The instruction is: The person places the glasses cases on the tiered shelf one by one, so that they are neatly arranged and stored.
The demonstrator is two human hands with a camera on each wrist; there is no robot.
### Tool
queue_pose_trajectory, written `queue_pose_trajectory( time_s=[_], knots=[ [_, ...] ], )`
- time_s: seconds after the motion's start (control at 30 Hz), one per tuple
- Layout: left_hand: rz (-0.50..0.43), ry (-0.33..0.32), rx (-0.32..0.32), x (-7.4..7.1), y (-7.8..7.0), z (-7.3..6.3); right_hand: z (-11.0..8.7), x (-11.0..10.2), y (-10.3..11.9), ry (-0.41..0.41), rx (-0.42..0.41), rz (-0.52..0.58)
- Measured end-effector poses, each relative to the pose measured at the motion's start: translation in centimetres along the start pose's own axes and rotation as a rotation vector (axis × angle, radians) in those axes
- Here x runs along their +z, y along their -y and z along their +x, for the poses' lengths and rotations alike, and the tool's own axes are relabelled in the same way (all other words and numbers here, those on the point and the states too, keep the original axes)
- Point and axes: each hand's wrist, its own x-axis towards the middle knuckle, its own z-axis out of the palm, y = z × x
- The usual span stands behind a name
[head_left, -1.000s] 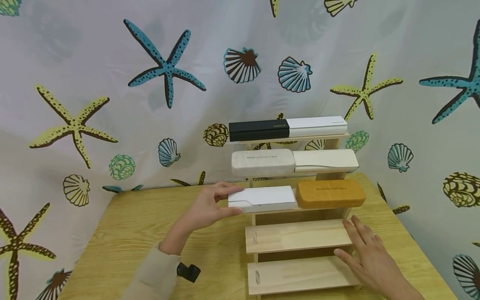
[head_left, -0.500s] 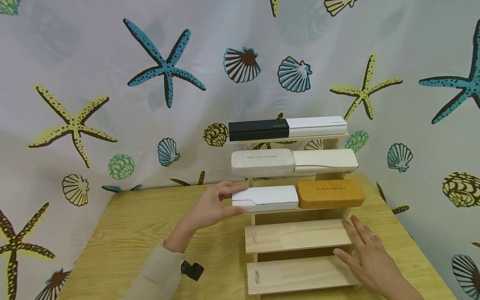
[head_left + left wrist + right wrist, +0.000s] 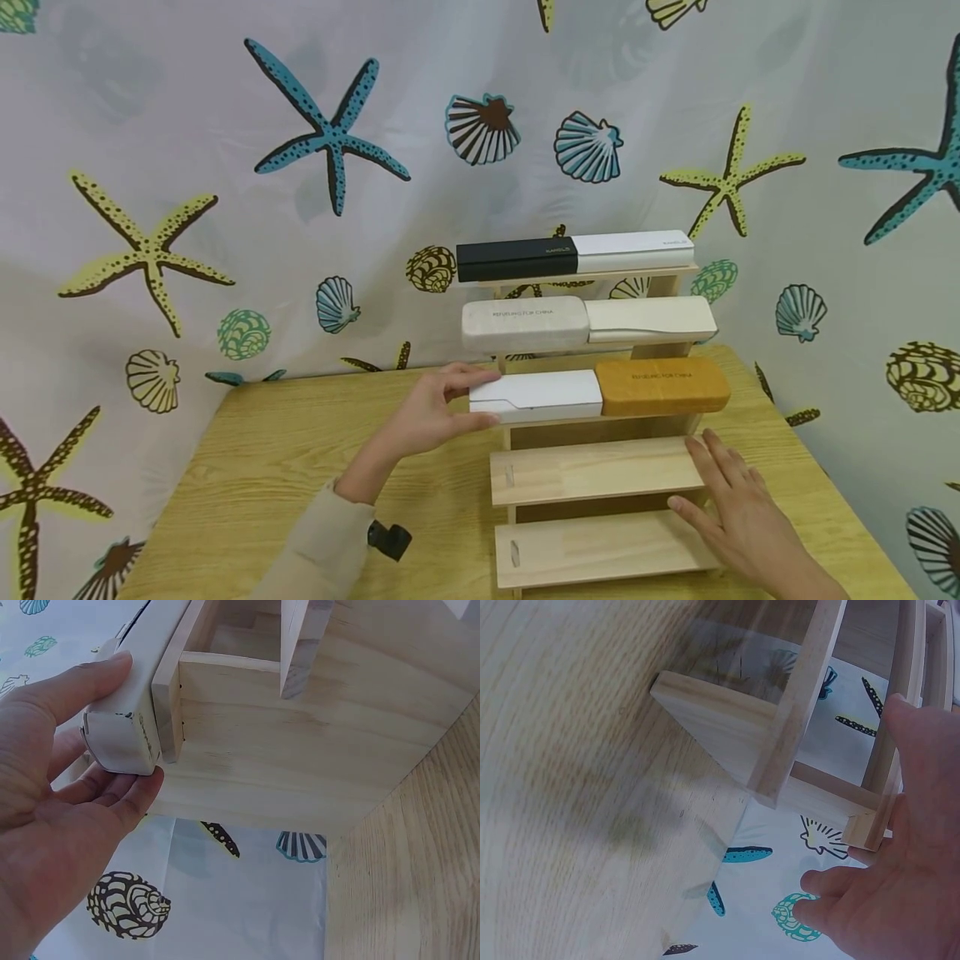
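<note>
My left hand [image 3: 429, 414] holds the left end of a white glasses case [image 3: 542, 395] with a flap lid, thumb at the front and fingers behind. The case lies on the middle tier of a stepped wooden rack [image 3: 600, 471], its right end against an orange glasses case [image 3: 663, 387]. Close up in the left wrist view, the white case [image 3: 124, 739] overhangs the shelf's end slightly. My right hand [image 3: 742, 512] rests at the right end of the rack's lower tiers, fingertips on the second shelf from the bottom. In the right wrist view that hand [image 3: 915, 862] touches the wooden frame.
On the top tier lie a black case [image 3: 517, 260] and a white case [image 3: 635, 252]. Below them sit a grey case [image 3: 525, 323] and a cream case [image 3: 651, 321]. The rack stands on a wood-grain table [image 3: 300, 467] before a shell-patterned curtain [image 3: 337, 250].
The white glasses case has slid right along its shelf with my left hand, closing the small gap to the orange case. My right hand has stayed in place.
</note>
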Motion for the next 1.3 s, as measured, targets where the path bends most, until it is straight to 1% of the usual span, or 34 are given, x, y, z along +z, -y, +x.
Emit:
queue_pose_trajectory(
  time_s=[0.13,0.43,0.5,0.57,0.67,0.8,1.0,1.13,1.3],
  knots=[
    [0.023,0.004,0.007,-0.06,-0.06,0.05,0.09,-0.08,0.03,-0.004,-0.003,0.000],
    [-0.010,0.008,0.028,0.18,0.22,-0.05,0.13,0.05,-0.03,-0.006,-0.006,-0.003],
    [-0.013,0.005,0.042,0.31,0.28,-0.09,0.09,0.02,-0.04,-0.009,-0.008,-0.003],
    [-0.020,0.001,0.039,0.40,0.27,-0.13,0.07,-0.03,-0.02,-0.008,-0.007,-0.001],
    [-0.017,-0.008,0.053,0.50,0.21,-0.16,0.10,-0.06,0.00,-0.007,-0.004,-0.001],
    [-0.017,-0.014,0.052,0.58,0.15,-0.15,0.15,-0.04,-0.02,-0.005,-0.003,-0.006],
    [-0.036,-0.020,0.025,0.56,0.22,-0.28,0.15,-0.01,0.02,-0.013,-0.009,-0.011],
    [-0.031,-0.027,0.032,0.52,0.30,-0.43,0.11,0.01,0.09,-0.010,-0.015,-0.021],
    [-0.020,-0.037,0.044,0.21,0.32,-0.77,0.32,-0.20,0.40,0.017,-0.015,-0.054]
  ],
)
